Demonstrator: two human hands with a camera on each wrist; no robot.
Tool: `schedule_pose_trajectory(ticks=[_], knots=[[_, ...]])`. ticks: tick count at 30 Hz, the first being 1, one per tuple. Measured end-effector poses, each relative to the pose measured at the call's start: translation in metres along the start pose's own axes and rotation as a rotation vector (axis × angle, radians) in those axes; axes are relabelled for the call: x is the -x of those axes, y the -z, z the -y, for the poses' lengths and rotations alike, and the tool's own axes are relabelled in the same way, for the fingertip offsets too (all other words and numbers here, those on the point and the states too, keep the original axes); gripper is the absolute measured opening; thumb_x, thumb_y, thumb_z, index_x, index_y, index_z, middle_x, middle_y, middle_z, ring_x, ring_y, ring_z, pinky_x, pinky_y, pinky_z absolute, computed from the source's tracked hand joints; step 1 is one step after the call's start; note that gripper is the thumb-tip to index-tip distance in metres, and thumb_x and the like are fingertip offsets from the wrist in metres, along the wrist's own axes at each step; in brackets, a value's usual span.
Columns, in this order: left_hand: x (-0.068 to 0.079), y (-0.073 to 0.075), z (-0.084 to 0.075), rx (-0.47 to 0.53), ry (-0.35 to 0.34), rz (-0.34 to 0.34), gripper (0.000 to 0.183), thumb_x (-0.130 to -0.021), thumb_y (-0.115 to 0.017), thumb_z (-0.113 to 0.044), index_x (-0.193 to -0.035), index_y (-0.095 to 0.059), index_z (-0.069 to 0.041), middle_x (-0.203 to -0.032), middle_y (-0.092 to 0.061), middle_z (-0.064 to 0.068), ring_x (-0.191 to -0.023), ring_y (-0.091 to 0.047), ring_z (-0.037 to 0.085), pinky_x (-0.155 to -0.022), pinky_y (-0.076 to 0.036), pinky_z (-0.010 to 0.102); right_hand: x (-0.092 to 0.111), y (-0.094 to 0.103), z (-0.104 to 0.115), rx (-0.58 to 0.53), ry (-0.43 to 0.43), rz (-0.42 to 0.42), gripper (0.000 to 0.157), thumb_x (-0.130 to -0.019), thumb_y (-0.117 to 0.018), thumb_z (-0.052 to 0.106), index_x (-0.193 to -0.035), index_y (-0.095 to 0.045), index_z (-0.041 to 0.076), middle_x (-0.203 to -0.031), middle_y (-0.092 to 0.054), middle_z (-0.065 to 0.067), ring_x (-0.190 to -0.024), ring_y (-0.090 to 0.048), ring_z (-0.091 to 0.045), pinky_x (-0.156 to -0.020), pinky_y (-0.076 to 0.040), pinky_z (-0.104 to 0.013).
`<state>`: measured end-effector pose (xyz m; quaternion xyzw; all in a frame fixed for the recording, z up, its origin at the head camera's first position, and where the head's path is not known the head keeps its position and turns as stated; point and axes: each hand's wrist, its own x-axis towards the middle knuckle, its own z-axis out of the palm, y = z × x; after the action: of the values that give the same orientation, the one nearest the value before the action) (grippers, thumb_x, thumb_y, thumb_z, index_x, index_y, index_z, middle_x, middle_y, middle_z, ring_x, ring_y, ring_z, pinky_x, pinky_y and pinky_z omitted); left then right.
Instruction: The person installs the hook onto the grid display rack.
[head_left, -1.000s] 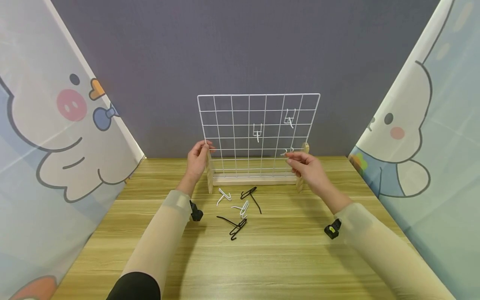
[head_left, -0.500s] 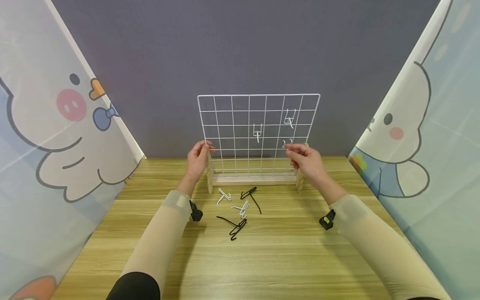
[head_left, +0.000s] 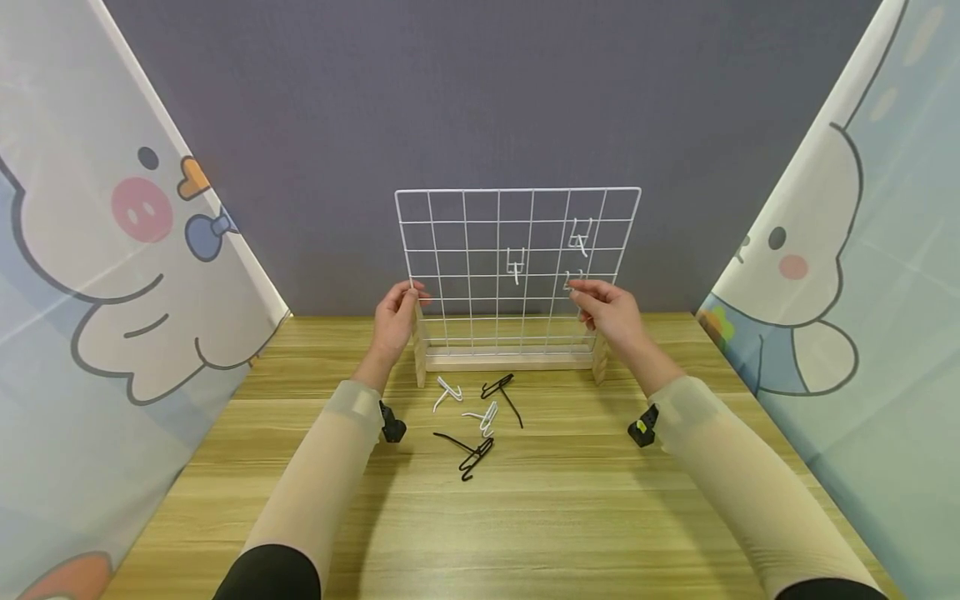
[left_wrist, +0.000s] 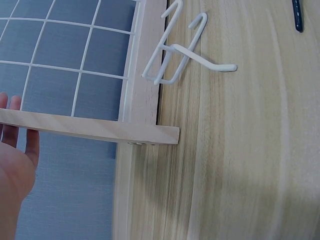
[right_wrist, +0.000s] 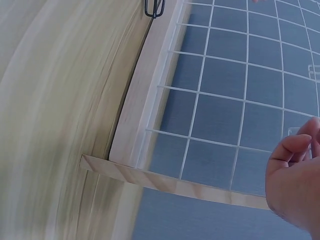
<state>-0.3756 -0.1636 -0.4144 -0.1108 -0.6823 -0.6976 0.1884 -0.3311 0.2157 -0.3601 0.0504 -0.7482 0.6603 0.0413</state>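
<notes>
A white wire grid [head_left: 517,190] stands upright in a pale wooden base [head_left: 510,362]. My left hand [head_left: 393,321] grips the stand's left wooden side piece [left_wrist: 90,126], fingers behind it and thumb in front. At the grid's lower right, my right hand [head_left: 611,312] pinches a white wire hook [head_left: 567,282], whose prongs are up by a horizontal wire; whether they are seated over it I cannot tell. The fingers hide most of that hook. Two other white hooks hang on the grid, one near the middle [head_left: 514,267], one at upper right [head_left: 578,242].
Before the stand lie two white hooks, a left one [head_left: 449,392] and a nearer one [head_left: 489,417]. Beside them are two black hooks, one far [head_left: 498,385] and one near [head_left: 476,454]. A dark grey panel [head_left: 517,100] rises behind; printed panels flank the wooden table [head_left: 570,517].
My right hand has risen with the white hook from lower on the grid, then shifted slightly left, and the hook's prongs now stand at a higher wire. My left hand stays put.
</notes>
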Motion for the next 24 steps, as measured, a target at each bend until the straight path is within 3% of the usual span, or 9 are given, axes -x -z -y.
schedule_pose_trajectory(ticks=[4, 8, 12, 20, 24], knots=[[-0.0013, 0.0011, 0.0038, -0.011, 0.012, -0.001, 0.035, -0.116, -0.050, -0.014, -0.134, -0.062, 0.014, -0.128, -0.067, 0.041, -0.121, -0.068, 0.051, -0.076, -0.048, 0.019, -0.0029, -0.0006, -0.0022, 0.001, -0.012, -0.003, 0.045, -0.109, -0.071, 0.020, -0.147, -0.062, -0.001, -0.093, -0.067, 0.012, -0.072, -0.058, -0.003, -0.064, -0.052, -0.018], [-0.0016, 0.0023, 0.0053, -0.003, 0.015, -0.009, 0.026, -0.116, -0.053, -0.017, -0.125, -0.070, 0.000, -0.126, -0.071, 0.036, -0.117, -0.072, 0.042, -0.078, -0.049, 0.021, -0.0050, -0.0014, -0.0042, 0.026, -0.018, -0.004, 0.043, -0.110, -0.069, 0.020, -0.147, -0.064, 0.000, -0.096, -0.068, 0.012, -0.072, -0.058, -0.003, -0.063, -0.051, -0.018], [-0.0013, 0.0025, 0.0046, 0.006, 0.006, -0.006, 0.022, -0.116, -0.054, -0.018, -0.121, -0.072, -0.007, -0.125, -0.071, 0.036, -0.113, -0.074, 0.037, -0.084, -0.051, 0.023, -0.0058, -0.0026, -0.0046, 0.048, -0.025, 0.001, 0.043, -0.111, -0.068, 0.022, -0.148, -0.064, 0.000, -0.098, -0.068, 0.012, -0.071, -0.059, -0.003, -0.062, -0.051, -0.018], [-0.0017, 0.0018, 0.0041, 0.007, 0.021, -0.007, 0.023, -0.116, -0.051, -0.014, -0.121, -0.073, -0.007, -0.126, -0.069, 0.039, -0.120, -0.070, 0.048, -0.093, -0.055, 0.020, -0.0036, -0.0031, -0.0038, 0.054, -0.026, 0.012, 0.045, -0.111, -0.067, 0.023, -0.149, -0.063, 0.001, -0.100, -0.069, 0.012, -0.072, -0.060, -0.004, -0.063, -0.053, -0.019], [-0.0025, 0.0019, 0.0048, 0.014, 0.020, -0.005, 0.024, -0.116, -0.050, -0.012, -0.120, -0.072, -0.007, -0.128, -0.067, 0.042, -0.124, -0.066, 0.056, -0.100, -0.056, 0.028, -0.0026, -0.0013, -0.0048, 0.045, -0.022, 0.014, 0.044, -0.111, -0.068, 0.023, -0.149, -0.063, 0.002, -0.099, -0.069, 0.013, -0.073, -0.060, -0.004, -0.064, -0.053, -0.018]])
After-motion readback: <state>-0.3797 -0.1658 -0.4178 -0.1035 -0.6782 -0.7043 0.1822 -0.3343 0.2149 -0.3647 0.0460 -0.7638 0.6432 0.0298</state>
